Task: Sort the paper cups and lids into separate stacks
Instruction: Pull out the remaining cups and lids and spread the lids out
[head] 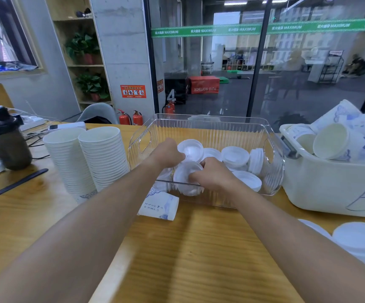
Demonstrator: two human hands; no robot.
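Head view showed both hands inside the clear bin (207,125): left hand (168,153) and right hand (212,173), fingers curled, gripped one white lid (184,172) between them.

White lids (235,156), blue-patterned white cup (159,206), clear ribbed bin (210,127), wood-grain table (188,259).

Clear bin (205,125) as landmark: lids (235,156) inside it; two cup stacks (89,158) just left; single cup (159,205) on its side before it; tub (330,189) of cups right; shaker bottle (4,141) far left.
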